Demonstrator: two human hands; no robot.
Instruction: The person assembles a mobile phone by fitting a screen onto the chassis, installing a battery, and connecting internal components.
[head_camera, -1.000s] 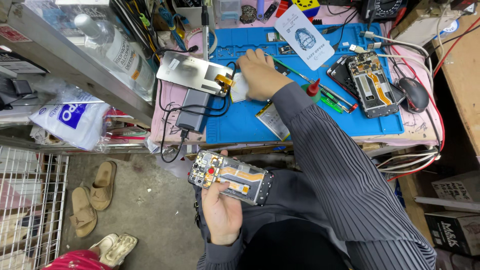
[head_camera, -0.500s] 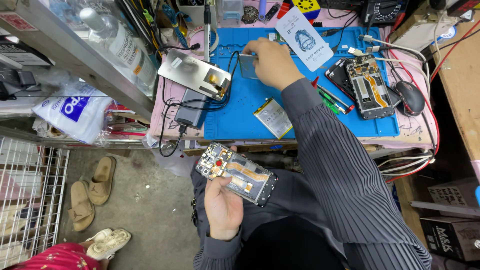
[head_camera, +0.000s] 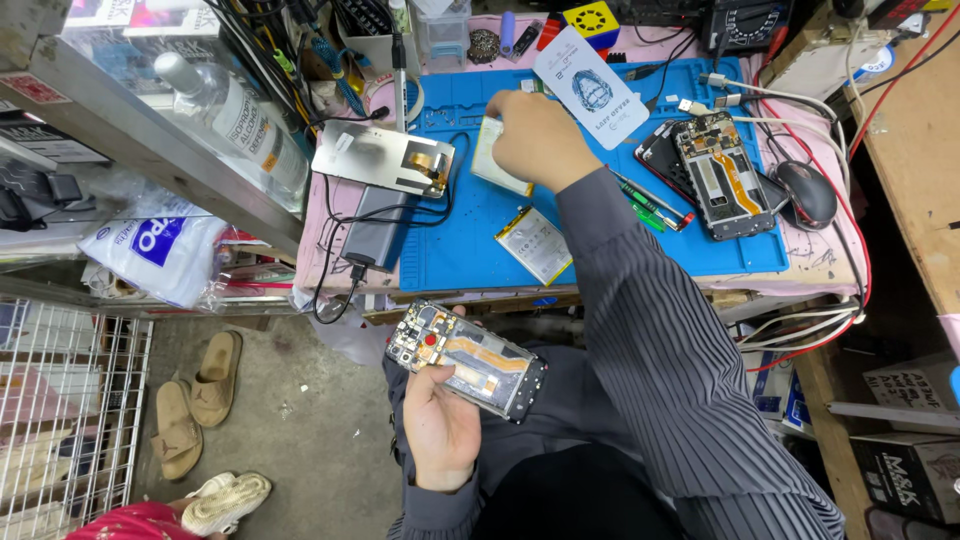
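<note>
My left hand (head_camera: 440, 430) holds an opened phone (head_camera: 468, 358) over my lap, its circuit board and orange flex cable facing up. My right hand (head_camera: 535, 140) reaches across the blue work mat (head_camera: 600, 230) and grips a small pale rectangular part (head_camera: 492, 160) near the mat's far side. A loose phone battery (head_camera: 535, 245) lies on the mat below that hand. A second opened phone (head_camera: 722, 175) rests at the mat's right end.
A silver metal plate (head_camera: 385, 160) and a grey power bank (head_camera: 378, 228) with a black cable sit left of the mat. A white card (head_camera: 590, 88), a black mouse (head_camera: 806, 193), green and red tools (head_camera: 655, 208), a clear bottle (head_camera: 230, 115), sandals (head_camera: 195, 400) on the floor.
My right hand moved farther up the mat, from the white pad by the plate to the small pale part. The left hand keeps the opened phone in place.
</note>
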